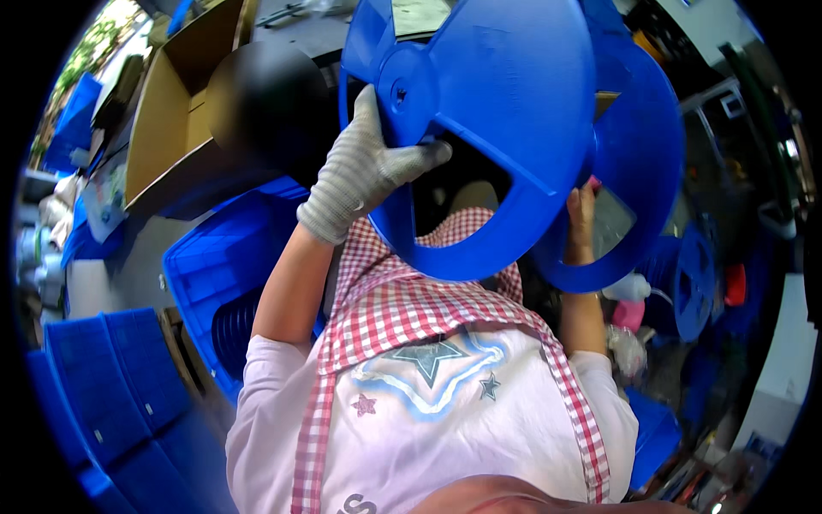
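the front flange (522, 103) of a blue plastic reel is raised before the person's chest, tilted, and the left hand (364, 167), in a grey knit glove, has its grip on it just beside the hub (402, 90). the index finger points up past the hub's left side, the thumb stretches right across an opening below it, so the hub sits above and between the two; the grip is closed on the flange there. the rear flange (651, 146) shows behind and to the right, partly covered by the front one. the bare right hand (582, 210) is at its opening, fingers upward and partly hidden; one cannot tell how firmly that grip is clenched.

faint raised marks on the front flange are too small to read. dark lettering at the bottom of the pale shirt (462, 454) is mostly cut off, below printed stars. small white tags (147, 409) on the stacked blue crates (120, 385) are illegible. a red-checked apron (411, 300) covers the shirt's middle; an open cardboard box (163, 111) stands at upper left.
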### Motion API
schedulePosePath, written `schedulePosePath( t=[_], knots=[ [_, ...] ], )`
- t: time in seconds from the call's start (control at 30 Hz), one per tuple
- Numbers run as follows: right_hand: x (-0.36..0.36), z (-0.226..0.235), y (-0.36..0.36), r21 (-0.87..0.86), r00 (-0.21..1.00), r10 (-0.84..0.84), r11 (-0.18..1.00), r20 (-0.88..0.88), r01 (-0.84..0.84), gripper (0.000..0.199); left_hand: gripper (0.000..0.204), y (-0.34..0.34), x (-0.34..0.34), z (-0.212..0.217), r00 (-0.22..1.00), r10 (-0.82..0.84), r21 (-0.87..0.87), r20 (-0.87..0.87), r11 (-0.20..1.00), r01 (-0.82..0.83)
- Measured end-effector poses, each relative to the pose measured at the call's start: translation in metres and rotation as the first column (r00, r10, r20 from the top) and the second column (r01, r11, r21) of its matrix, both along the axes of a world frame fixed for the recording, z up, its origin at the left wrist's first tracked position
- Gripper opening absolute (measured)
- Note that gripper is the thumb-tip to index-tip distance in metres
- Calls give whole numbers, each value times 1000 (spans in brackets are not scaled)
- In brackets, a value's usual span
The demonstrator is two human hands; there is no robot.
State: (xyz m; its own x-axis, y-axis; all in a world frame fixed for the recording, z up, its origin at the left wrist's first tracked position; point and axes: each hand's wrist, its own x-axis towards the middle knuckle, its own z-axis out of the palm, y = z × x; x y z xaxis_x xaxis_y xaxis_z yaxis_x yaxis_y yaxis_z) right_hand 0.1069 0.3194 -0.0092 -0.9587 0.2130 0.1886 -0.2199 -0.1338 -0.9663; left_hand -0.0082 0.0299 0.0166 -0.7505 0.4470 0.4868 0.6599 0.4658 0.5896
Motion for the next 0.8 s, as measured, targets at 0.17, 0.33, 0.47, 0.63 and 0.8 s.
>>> schedulePosePath(
  t=[0.17,0.33,0.47,0.63,0.8],
  knots=[
    [1,-30,-59,-845,943,319,477,-91,-243,61,115,67,13,43,918,18,-104,395,994,26],
    [9,-5,-74,-826,972,223,531,-77,-187,72,110,112,19,33,904,-129,-187,408,957,221],
    [18,-5,-62,-733,982,150,654,-113,-185,70,95,126,37,61,849,-441,68,290,895,441],
    [32,-5,-49,-569,985,17,815,-175,-115,69,75,136,26,38,761,-622,102,183,782,614],
    [57,2,-13,-419,943,-253,896,-216,145,67,75,191,32,35,555,-788,198,266,608,769]
  ],
)
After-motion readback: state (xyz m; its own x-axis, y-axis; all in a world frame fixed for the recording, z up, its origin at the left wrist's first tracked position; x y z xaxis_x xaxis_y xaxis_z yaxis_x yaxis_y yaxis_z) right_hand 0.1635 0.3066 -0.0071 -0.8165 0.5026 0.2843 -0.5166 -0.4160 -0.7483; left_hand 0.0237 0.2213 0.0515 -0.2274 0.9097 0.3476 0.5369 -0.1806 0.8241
